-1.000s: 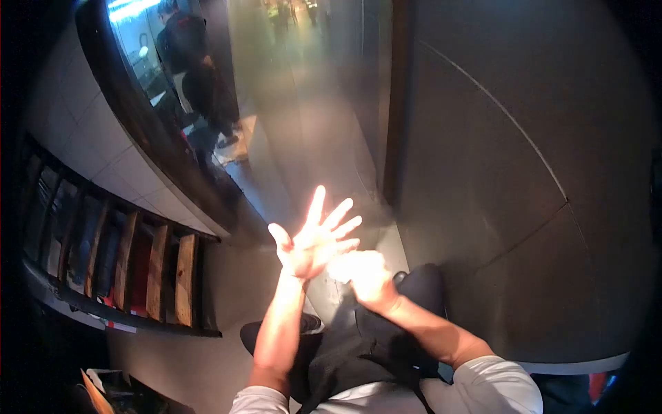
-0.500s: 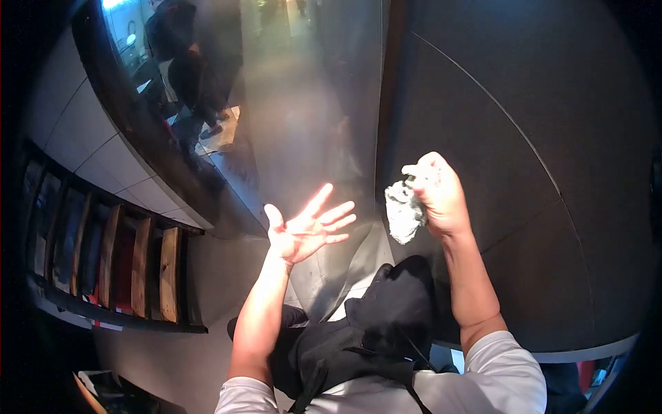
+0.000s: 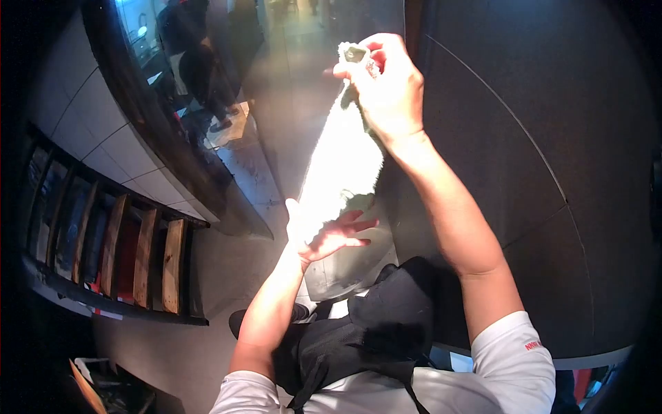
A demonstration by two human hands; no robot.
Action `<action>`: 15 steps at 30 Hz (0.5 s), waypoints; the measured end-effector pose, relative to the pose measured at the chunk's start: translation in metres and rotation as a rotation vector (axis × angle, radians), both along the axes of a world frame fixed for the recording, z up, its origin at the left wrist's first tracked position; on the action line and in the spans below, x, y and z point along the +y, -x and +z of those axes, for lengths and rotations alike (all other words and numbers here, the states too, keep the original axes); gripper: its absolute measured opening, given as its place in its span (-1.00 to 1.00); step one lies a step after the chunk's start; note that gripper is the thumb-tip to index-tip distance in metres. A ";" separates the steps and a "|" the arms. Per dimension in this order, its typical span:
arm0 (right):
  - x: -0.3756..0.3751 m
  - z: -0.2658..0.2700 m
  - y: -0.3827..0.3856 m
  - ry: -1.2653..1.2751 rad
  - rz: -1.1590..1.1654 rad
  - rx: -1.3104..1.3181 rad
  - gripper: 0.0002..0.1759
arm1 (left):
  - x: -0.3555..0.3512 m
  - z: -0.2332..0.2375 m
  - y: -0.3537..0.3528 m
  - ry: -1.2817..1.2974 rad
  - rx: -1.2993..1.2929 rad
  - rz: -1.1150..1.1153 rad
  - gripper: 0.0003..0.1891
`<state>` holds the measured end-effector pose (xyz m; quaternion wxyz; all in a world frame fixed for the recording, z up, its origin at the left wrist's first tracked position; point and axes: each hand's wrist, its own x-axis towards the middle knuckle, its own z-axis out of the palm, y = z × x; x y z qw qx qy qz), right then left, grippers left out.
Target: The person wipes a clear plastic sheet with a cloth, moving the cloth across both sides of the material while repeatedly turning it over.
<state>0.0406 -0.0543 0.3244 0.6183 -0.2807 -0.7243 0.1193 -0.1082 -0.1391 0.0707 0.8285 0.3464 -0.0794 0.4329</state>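
Observation:
A white fuzzy cloth (image 3: 341, 155) hangs down, brightly lit, in front of a shiny upright panel. Its top edge is bunched in my right hand (image 3: 393, 90), whose fingers are pinched round it at the upper middle. Below, my left hand (image 3: 324, 238) is spread with the palm up and the fingers apart, close to the cloth's lower end. The cloth's lower part overlaps the left palm; whether they touch I cannot tell.
A dark panel (image 3: 510, 172) curves along the right. Wooden slats in a black frame (image 3: 172, 265) stand at the left. Through the glass at upper left a person's dark figure (image 3: 196, 62) shows. Grey floor (image 3: 214, 276) lies below.
My right hand has moved up and to the left, and the cloth, crumpled before, now hangs unfolded. My left hand has shifted slightly right, still spread.

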 end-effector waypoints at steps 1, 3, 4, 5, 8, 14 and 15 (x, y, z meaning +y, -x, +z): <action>0.007 -0.018 0.006 -0.116 -0.076 -0.080 -0.55 | 0.003 0.001 -0.001 -0.037 -0.007 -0.007 0.30; -0.031 -0.068 0.027 -0.130 -0.277 -0.452 -0.45 | -0.001 0.021 -0.004 -0.059 -0.052 -0.011 0.24; -0.061 -0.096 0.038 -0.051 -0.334 -0.713 -0.38 | -0.020 0.050 -0.006 0.643 -0.381 0.014 0.23; -0.088 -0.125 0.043 0.015 -0.268 -0.847 -0.32 | -0.019 0.045 -0.004 0.496 -0.322 0.075 0.24; -0.105 -0.218 0.006 -0.383 0.231 -0.622 -0.43 | -0.006 0.020 0.010 0.006 -0.206 0.057 0.29; -0.019 -0.136 -0.007 -0.114 -0.211 -0.469 -0.26 | -0.004 0.016 -0.009 -0.130 0.040 0.050 0.25; -0.040 -0.129 0.011 0.134 -0.225 -0.531 -0.21 | -0.011 0.044 -0.025 -0.088 0.127 0.139 0.23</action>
